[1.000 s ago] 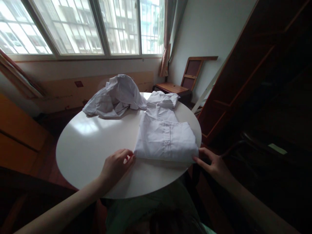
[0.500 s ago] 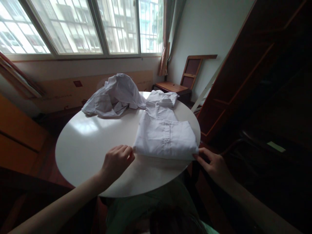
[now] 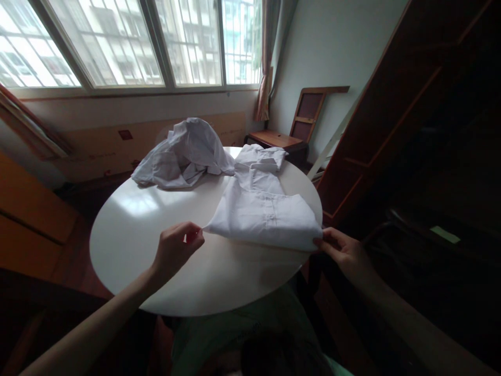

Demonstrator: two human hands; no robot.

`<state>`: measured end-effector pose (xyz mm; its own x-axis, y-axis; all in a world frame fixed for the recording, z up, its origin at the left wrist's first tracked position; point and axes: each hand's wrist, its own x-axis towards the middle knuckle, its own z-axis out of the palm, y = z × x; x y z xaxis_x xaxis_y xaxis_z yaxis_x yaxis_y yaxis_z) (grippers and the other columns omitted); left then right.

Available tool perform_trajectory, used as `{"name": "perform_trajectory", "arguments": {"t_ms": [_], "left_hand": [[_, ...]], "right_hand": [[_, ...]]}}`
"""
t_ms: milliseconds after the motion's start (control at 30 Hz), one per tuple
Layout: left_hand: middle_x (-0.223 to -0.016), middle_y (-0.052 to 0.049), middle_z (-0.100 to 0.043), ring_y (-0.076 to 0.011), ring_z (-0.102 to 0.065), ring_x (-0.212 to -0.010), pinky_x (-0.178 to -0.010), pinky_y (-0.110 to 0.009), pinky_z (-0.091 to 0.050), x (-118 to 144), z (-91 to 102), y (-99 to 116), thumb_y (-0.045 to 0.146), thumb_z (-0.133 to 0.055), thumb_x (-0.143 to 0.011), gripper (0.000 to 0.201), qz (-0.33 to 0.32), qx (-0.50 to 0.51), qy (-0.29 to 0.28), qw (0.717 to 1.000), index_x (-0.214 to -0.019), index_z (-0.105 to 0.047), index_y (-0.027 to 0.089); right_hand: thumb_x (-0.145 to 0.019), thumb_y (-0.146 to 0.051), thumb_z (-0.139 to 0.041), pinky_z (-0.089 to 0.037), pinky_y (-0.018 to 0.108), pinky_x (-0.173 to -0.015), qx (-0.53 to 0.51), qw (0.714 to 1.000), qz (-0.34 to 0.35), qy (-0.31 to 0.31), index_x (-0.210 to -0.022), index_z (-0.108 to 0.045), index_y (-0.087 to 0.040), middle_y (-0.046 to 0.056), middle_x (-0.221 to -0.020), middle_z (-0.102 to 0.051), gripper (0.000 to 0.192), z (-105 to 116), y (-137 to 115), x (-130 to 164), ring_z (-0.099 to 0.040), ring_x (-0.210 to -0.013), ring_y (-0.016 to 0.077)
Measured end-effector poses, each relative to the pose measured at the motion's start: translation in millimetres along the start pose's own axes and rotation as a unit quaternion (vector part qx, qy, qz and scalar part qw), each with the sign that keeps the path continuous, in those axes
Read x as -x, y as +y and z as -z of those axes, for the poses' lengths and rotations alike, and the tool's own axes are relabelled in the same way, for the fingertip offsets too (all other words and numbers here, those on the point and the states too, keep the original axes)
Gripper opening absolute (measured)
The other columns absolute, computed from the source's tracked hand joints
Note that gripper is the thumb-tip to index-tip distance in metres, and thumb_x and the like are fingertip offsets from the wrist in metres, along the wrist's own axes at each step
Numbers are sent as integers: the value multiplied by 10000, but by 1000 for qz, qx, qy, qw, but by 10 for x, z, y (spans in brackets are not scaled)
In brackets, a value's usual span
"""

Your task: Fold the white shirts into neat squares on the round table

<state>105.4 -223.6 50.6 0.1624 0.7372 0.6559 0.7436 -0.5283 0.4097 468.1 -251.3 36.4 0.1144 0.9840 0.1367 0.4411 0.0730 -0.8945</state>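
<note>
A: Two hands hold the near edge of one garment. Head view, now: the left hand (image 3: 176,248) pinches the near-left corner of the folded white shirt (image 3: 262,216) between thumb and fingertips; the right hand (image 3: 344,250) grips the near-right corner, fingers closed on the cloth. The shirt lies on the right half of the round white table (image 3: 133,235), its collar end away from the person and its near edge just off the tabletop.

B: What has changed in that edge?

A: Compared with the picture half a second earlier, the near fold has risen. It lay flat on the table then, with both hands resting at its corners; now a band of shadow shows beneath it, and the left corner has drawn leftward and upward with the hand. A full second earlier the left fingers were only touching the corner, not closed on it.

B: What does that suggest?

A: As a judgement only: the hands have passed from lining up the corners to lifting them, so the near part of the shirt is coming off the surface while the far part remains on it.

B: Anything else in the field?

A: A crumpled white garment (image 3: 183,154) sits at the far left of the table, touching the shirt's collar end, unchanged across the three pictures. Beyond stand a window (image 3: 117,42) and a wooden chair (image 3: 301,122).
</note>
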Motion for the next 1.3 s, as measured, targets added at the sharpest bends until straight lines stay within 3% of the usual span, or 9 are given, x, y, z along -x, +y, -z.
{"name": "perform_trajectory", "arguments": {"t_ms": [133,233,333,600,867,933,1100,1300], "left_hand": [[-543,24,-568,-91,-489,-515,-518,-203,-386,27,28,-126,254,-573,-734,139,59,76,-73,993,-636,-624,169],[-703,-29,-659,-133,-574,-642,-571,-225,-431,17,28,-161,351,-549,-772,220,121,163,-164,965,-743,-668,168],[-765,-49,-683,-153,-599,-697,-604,-242,-443,9,-25,-145,427,-544,-781,293,171,185,-208,945,-788,-677,166],[-645,-15,-631,-100,-490,-551,-509,-210,-363,-14,-201,-92,417,-565,-777,281,143,125,-209,959,-717,-663,161],[-597,13,-576,-98,-461,-552,-532,-212,-374,12,-144,4,400,-582,-769,270,164,134,-99,972,-637,-587,165],[-592,14,-571,-100,-471,-553,-540,-216,-385,23,-144,-27,396,-574,-769,272,154,128,-113,973,-627,-572,164],[-647,-4,-606,-103,-510,-550,-526,-216,-403,42,-94,-102,399,-544,-784,260,136,126,-216,959,-716,-617,158],[-688,-24,-615,-109,-529,-598,-532,-210,-399,41,-5,-78,309,-532,-799,193,92,82,-224,967,-744,-641,160]], "right_hand": [[-679,-487,-663,-500,315,-733,-46,998,-12,-31,-773,-646,-203,29,-774,-696,300,-9,21,-4,-646,-782,230],[-666,-505,-667,-499,320,-755,-67,995,-22,-73,-794,-661,-193,34,-803,-701,338,-19,40,0,-646,-808,237],[-689,-541,-632,-503,322,-728,-47,995,-22,-85,-812,-672,-181,44,-815,-701,382,-30,47,6,-645,-802,244],[-753,-526,-571,-500,297,-657,20,997,17,-79,-762,-687,-194,14,-695,-671,352,-15,52,12,-634,-753,232],[-753,-506,-585,-481,267,-625,23,998,9,-60,-703,-670,-200,-1,-674,-651,322,-27,101,-10,-617,-698,198],[-740,-515,-595,-475,261,-621,15,999,8,-52,-727,-678,-201,1,-706,-662,325,-40,101,-13,-611,-692,191],[-744,-515,-591,-470,261,-614,16,998,11,-66,-764,-689,-197,9,-721,-668,334,-49,88,-7,-609,-699,193],[-750,-505,-581,-475,266,-588,42,997,25,-59,-749,-687,-198,9,-703,-664,325,-36,97,-6,-608,-676,196]]}}
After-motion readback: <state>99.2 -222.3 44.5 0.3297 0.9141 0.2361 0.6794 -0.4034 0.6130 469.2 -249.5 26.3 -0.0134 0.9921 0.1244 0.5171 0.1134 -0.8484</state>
